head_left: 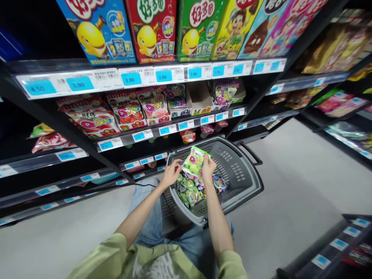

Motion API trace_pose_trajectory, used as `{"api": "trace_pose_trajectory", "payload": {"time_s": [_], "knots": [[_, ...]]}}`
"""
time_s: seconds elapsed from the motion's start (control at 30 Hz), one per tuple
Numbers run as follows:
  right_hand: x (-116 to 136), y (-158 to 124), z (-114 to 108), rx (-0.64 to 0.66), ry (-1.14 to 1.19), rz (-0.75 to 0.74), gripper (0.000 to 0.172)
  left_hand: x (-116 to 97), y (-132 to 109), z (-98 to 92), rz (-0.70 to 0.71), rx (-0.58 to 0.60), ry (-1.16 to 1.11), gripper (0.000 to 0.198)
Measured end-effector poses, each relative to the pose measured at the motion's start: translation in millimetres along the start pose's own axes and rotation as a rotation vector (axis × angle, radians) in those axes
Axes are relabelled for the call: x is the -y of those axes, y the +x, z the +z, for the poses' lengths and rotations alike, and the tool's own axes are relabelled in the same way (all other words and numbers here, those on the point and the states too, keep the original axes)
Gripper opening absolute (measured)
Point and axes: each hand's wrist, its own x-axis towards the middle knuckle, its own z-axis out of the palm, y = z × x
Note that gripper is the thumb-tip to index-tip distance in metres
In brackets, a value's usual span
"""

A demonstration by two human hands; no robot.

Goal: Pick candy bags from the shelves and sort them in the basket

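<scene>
Between my two hands, over the basket, is a green bag of gummy candy (194, 162). My right hand (208, 167) grips its right side, thumb on the front. At the bag's lower left edge, my left hand (172, 173) pinches with closed fingers. Below, a grey shopping basket (247, 185) stands in front of my knees. Several green, purple and blue candy bags (192, 195) lie loose in its bottom, partly hidden by my right forearm.
The shelf ahead carries red and pink candy bags (128, 110) and an open cardboard display box (200, 101). Above stand colourful snack boxes (154, 35). Price labels line the shelf edges (174, 130). Grey floor (290, 174) extends to the right, and a thin black cable (128, 185) runs by my left arm.
</scene>
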Motion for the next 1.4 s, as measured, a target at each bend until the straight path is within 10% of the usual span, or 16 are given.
{"api": "trace_pose_trajectory", "payload": {"time_s": [1.4], "knots": [[16.6,3.2,-5.0,-0.003,0.033,0.018,0.054,-2.2,4.7,2.4,-0.029,0.030,0.155,0.026]]}}
